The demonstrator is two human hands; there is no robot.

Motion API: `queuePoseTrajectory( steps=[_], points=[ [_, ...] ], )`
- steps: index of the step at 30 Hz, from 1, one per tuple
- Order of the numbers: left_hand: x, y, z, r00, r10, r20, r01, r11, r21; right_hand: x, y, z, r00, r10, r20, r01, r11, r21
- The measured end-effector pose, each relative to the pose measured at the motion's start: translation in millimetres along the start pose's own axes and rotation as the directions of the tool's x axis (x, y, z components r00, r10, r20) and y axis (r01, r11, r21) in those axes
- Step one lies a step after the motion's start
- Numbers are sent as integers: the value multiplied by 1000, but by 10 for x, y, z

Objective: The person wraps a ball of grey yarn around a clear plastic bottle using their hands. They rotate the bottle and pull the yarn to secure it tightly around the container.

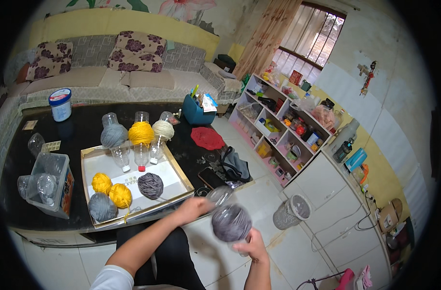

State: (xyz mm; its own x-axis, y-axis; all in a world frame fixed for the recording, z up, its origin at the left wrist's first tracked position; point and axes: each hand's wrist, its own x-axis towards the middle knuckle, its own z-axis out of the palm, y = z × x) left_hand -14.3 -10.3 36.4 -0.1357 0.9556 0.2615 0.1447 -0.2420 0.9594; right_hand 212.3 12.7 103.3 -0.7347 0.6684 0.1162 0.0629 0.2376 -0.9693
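Observation:
My right hand [253, 245] grips one end of a clear plastic bottle [222, 195], held over the floor. Dark grey yarn [231, 223] is wound thickly about the bottle's middle, blurred by motion. Close to the bottle's other end is my left hand [193, 211], its fingers curled and blurred. A yarn strand runs towards it from a dark grey yarn ball [150, 186] in a shallow box lid [173, 185]. Two yellow yarn balls [120, 195] and a lighter grey ball [102, 207] lie there too. Bottles wrapped in grey [114, 136], yellow [141, 133] and cream yarn [163, 130] rest along the lid's far side.
A plastic tub [50, 203] of clear bottles stands on the black table [86, 127]. Also there are a lidded bucket [60, 105], a blue holder [198, 110], a red mat [207, 138] and a phone [211, 178]. A waste bin [292, 212] stands right, before cabinets [325, 181].

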Motion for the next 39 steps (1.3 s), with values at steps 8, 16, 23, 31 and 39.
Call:
queuePoseTrajectory(
  steps=[8,16,23,31,39],
  points=[
    [-317,406,135,957,138,255,-196,956,219,36,181,-37,998,67,11,-38,675,-737],
    [-100,-192,125,897,443,3,-434,879,198,47,361,-125,910,199,363,-290,932,217],
    [-412,-112,-70,931,-182,317,301,873,-383,248,839,-147,834,67,548,-443,674,591],
    [-454,10,-144,941,-105,323,280,778,-562,345,1085,79,613,-178,770,-693,347,632],
    [-472,-45,-66,933,-359,32,300,724,-621,484,879,23,848,225,480,-452,778,436]
  ],
)
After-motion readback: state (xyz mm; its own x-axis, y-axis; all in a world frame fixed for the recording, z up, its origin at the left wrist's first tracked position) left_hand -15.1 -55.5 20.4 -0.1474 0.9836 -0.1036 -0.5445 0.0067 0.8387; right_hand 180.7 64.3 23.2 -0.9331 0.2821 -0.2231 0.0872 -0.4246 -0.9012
